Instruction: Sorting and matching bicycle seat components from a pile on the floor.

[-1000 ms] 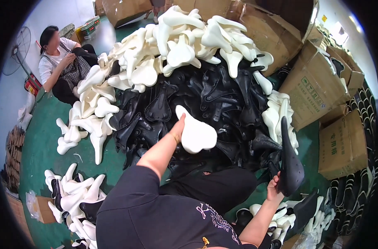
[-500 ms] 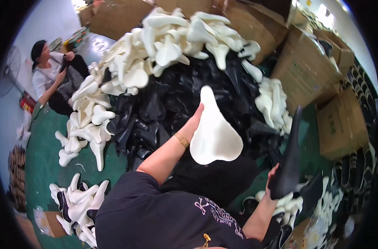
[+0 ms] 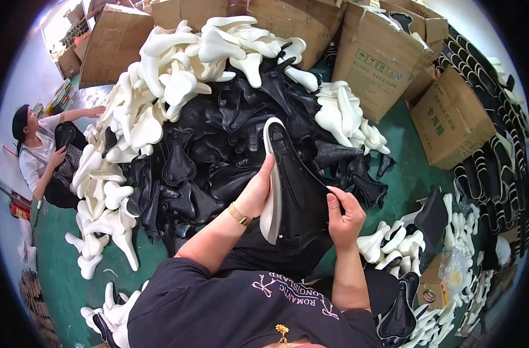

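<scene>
My left hand (image 3: 257, 194) grips a white foam bicycle saddle pad (image 3: 269, 217) from its left side, its narrow nose pointing away from me. Against the pad's right side lies a black plastic saddle base (image 3: 299, 200), with raised ribs and slots facing up. My right hand (image 3: 345, 219) pinches the base's right edge between thumb and fingers. The pad is tilted, so only its left edge and nose rim show. Beneath and beyond both parts spreads a heap of black saddle bases (image 3: 218, 139).
White saddle pads (image 3: 177, 87) are piled behind and left of the black heap. Cardboard boxes (image 3: 380, 64) stand along the back and right. Assembled saddles (image 3: 392, 246) lie by my right side. At the far left, a co-worker (image 3: 44, 148) sits holding a black part.
The black base has come in from the right and now meets the white pad. The pad has turned on edge in my left hand. The co-worker has stretched an arm toward the white pile.
</scene>
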`<state>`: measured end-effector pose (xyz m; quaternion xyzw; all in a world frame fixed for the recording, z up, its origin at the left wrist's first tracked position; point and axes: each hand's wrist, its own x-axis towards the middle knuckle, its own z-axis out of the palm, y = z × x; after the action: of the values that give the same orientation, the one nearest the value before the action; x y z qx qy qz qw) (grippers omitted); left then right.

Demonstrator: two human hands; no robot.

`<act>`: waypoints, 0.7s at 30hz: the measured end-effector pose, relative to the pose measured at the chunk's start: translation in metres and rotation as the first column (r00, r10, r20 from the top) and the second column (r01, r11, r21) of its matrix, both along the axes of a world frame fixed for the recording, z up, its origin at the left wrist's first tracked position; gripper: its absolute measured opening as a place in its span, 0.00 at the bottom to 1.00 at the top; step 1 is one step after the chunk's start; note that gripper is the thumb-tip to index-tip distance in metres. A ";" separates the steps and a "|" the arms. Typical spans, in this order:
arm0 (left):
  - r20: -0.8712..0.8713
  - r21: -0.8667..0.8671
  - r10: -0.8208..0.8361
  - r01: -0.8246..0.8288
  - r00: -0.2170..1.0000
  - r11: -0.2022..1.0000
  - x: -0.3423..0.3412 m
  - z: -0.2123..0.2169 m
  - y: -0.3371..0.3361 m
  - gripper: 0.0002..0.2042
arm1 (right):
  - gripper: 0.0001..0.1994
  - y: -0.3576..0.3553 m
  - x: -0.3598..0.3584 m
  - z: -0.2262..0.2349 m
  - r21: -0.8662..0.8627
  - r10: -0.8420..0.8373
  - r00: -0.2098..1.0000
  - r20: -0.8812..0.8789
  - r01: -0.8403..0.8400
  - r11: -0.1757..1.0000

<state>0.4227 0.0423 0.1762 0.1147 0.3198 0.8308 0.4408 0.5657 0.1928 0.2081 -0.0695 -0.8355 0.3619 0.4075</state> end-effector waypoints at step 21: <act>0.008 0.085 -0.005 0.004 1.000 0.996 0.003 -0.012 -0.007 0.29 | 0.06 -0.016 -0.009 -0.005 0.096 -0.045 0.999 -0.029 0.047 0.994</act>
<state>0.4258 0.0349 0.1638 0.1308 0.2819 0.8432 0.4388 0.5563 0.1768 0.2028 -0.0641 -0.8446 0.3125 0.4300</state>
